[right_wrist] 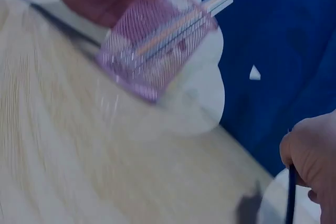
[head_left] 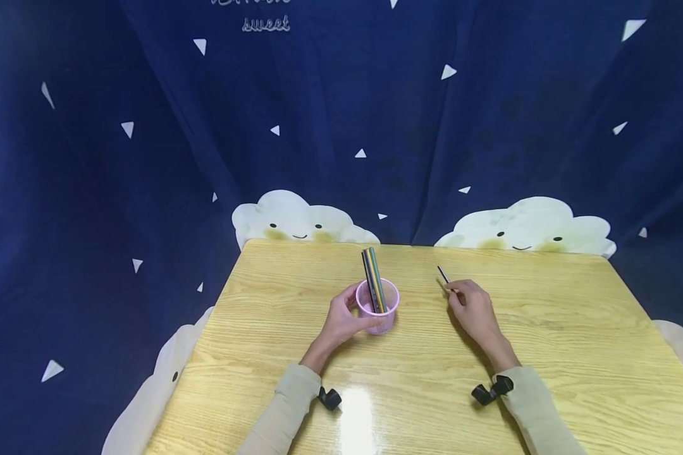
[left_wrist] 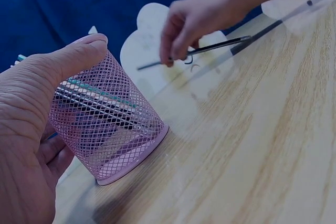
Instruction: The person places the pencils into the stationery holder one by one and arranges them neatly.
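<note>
A pink mesh pencil cup (head_left: 382,325) stands near the middle of the wooden table, its base apparently on the tabletop. Several long, thin pencils (head_left: 374,278), black, yellow and teal among them, lean inside it and poke out above the rim. My left hand (head_left: 341,319) grips the cup from its left side; in the left wrist view the thumb lies along the mesh near the rim. To the right of the cup, my right hand (head_left: 475,309) pinches a slim dark pencil (left_wrist: 220,44) between thumb and fingers, above the table. The right wrist view is blurred.
The light wooden table (head_left: 421,392) reaches back to a dark blue curtain (head_left: 330,95) printed with white triangles and smiling clouds. A small black camera is strapped to each wrist, over beige sleeves (head_left: 537,404).
</note>
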The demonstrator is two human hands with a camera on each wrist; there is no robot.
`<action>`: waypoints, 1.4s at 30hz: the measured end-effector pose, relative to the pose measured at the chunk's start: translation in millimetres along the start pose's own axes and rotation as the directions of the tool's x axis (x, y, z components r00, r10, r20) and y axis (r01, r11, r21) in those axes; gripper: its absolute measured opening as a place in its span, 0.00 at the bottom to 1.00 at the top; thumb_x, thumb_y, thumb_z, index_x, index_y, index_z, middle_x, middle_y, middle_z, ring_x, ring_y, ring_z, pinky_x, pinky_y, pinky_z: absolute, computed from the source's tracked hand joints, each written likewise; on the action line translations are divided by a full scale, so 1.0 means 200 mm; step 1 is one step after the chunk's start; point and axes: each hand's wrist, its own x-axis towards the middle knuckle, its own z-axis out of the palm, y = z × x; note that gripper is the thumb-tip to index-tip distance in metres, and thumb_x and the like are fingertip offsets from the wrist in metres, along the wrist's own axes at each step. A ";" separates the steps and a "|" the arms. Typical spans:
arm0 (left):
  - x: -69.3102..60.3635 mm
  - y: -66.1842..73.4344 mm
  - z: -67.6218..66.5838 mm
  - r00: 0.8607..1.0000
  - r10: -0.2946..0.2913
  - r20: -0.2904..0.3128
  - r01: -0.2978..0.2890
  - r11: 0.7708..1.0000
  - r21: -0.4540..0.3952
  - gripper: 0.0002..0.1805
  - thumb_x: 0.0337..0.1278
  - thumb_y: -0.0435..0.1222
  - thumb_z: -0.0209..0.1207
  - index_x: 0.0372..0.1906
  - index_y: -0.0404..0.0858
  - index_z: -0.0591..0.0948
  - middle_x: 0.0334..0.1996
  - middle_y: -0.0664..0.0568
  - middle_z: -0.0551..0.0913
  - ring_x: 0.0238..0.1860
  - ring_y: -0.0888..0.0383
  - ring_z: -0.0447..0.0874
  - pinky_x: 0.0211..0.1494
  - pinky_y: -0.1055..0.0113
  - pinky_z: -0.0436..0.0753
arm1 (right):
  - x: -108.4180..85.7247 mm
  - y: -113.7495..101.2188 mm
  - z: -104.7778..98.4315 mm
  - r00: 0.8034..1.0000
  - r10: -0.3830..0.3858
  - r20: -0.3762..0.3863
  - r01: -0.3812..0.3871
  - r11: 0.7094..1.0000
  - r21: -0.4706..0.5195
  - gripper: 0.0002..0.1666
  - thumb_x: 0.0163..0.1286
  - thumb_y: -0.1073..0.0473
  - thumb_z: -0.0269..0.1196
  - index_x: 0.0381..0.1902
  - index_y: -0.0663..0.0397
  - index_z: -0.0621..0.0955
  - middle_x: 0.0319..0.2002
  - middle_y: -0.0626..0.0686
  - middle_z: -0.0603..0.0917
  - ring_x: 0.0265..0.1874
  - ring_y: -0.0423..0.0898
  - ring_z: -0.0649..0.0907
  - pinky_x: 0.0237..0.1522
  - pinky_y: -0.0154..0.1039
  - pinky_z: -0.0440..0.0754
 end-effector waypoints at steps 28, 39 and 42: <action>0.00 0.01 0.00 1.000 -0.022 0.012 0.022 1.000 0.003 0.46 0.39 0.30 0.82 0.70 0.37 0.77 0.62 0.43 0.84 0.63 0.44 0.83 0.72 0.48 0.77 | 0.27 -0.75 -0.17 0.893 -0.168 -0.417 0.361 0.821 0.443 0.15 0.53 0.89 0.66 0.38 0.78 0.85 0.37 0.71 0.85 0.34 0.47 0.84 0.38 0.29 0.84; 0.00 0.01 -0.01 0.999 -0.039 0.015 0.039 0.999 0.029 0.46 0.38 0.33 0.83 0.70 0.40 0.77 0.61 0.49 0.85 0.62 0.50 0.83 0.71 0.52 0.78 | 0.30 -0.72 -0.01 0.900 -0.236 -0.366 0.384 0.827 0.411 0.15 0.56 0.84 0.70 0.41 0.71 0.87 0.40 0.62 0.88 0.34 0.53 0.85 0.40 0.33 0.86; 0.00 0.00 -0.01 0.999 -0.027 0.020 0.027 0.999 0.031 0.47 0.39 0.34 0.82 0.71 0.39 0.77 0.62 0.48 0.85 0.62 0.48 0.83 0.72 0.50 0.77 | 0.30 -0.67 0.04 0.910 -0.272 -0.313 0.385 0.833 0.397 0.16 0.59 0.80 0.71 0.44 0.66 0.87 0.42 0.57 0.88 0.36 0.50 0.86 0.40 0.34 0.86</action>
